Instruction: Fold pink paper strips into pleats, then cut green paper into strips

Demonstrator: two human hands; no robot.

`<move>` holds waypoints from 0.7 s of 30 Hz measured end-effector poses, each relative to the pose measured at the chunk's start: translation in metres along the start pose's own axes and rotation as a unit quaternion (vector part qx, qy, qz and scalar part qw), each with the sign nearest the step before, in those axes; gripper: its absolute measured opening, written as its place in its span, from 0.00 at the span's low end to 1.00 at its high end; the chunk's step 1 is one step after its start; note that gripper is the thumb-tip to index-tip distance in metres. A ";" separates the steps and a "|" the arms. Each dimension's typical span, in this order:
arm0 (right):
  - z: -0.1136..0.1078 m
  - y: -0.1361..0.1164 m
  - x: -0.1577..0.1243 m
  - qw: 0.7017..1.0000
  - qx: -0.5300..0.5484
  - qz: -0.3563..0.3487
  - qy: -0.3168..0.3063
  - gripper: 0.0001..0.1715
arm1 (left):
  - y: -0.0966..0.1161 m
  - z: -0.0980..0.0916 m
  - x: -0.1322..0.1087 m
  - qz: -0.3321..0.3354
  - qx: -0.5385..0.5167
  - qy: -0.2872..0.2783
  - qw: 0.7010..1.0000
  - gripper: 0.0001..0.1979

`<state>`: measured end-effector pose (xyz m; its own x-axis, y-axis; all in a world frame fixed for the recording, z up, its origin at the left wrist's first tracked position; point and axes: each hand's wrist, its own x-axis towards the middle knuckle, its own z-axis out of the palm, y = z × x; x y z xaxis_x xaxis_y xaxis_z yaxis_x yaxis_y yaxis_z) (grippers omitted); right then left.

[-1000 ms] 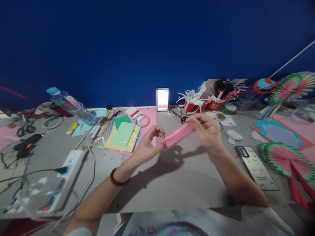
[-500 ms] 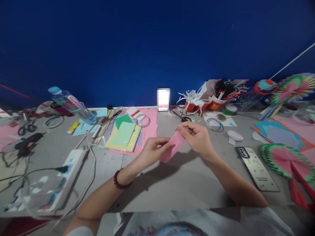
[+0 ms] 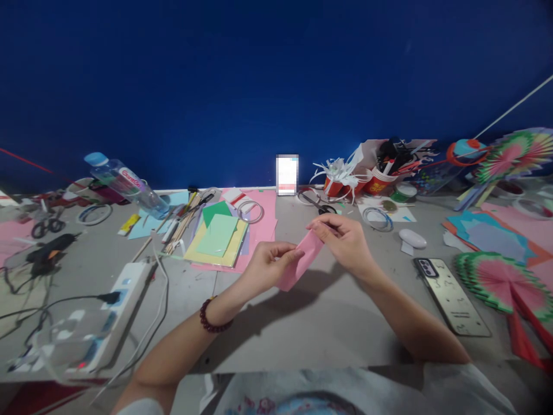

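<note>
The left hand (image 3: 264, 266) of the person was grasping the lower part of a narrow, flat piece of pink paper (image 3: 303, 263), with the thumb laid over its face, while the right hand (image 3: 345, 239) was pinching its upper end between thumb and fingertips. The paper was in the air between the two hands, tilted, and it was over the bare middle of the grey desk (image 3: 319, 340), where the shadow of the hands fell. Because no hard surface supported it, I judge that the paper could bend or take a crease in a wrong place, if one thumb pressed more strongly than the other. If the two hands pulled in opposite directions, its thin edge could tear near the right fingertips; if the left thumb became too loose, the lower end could slip out of line. The surroundings also carried some small risk. The dark-handled metal scissors (image 3: 318, 202) lay behind the right hand, so a careless forward reach could touch them. The thin white cable (image 3: 164, 282) beside the long white power strip (image 3: 123, 300) ran to the left of the left forearm, and a wide sweep of that arm could catch it.
</note>
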<state>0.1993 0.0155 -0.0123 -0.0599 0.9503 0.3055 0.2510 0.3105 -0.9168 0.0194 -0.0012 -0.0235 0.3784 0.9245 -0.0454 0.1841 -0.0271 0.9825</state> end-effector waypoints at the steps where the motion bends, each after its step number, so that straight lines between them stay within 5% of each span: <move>1: 0.000 0.001 0.000 1.000 0.020 0.014 -0.013 0.11 | 0.000 0.000 0.000 0.001 -0.002 0.005 1.000 0.20; 6: 0.003 0.009 0.001 0.977 0.131 0.113 -0.124 0.19 | 0.000 -0.002 -0.001 0.016 -0.014 0.025 0.999 0.18; 9: 0.008 0.011 0.000 0.965 0.130 0.159 -0.166 0.12 | -0.004 -0.001 0.000 0.020 -0.015 0.032 0.999 0.17; 21: -0.001 0.015 0.005 0.980 0.121 0.148 -0.048 0.12 | -0.001 -0.001 0.002 -0.022 -0.019 -0.029 0.999 0.18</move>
<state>0.2038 0.0250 -0.0240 -0.1126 0.9936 0.0027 0.0349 0.0067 -0.9994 0.0190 0.0014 -0.0239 0.4232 0.9007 -0.0984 0.1683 0.0286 0.9853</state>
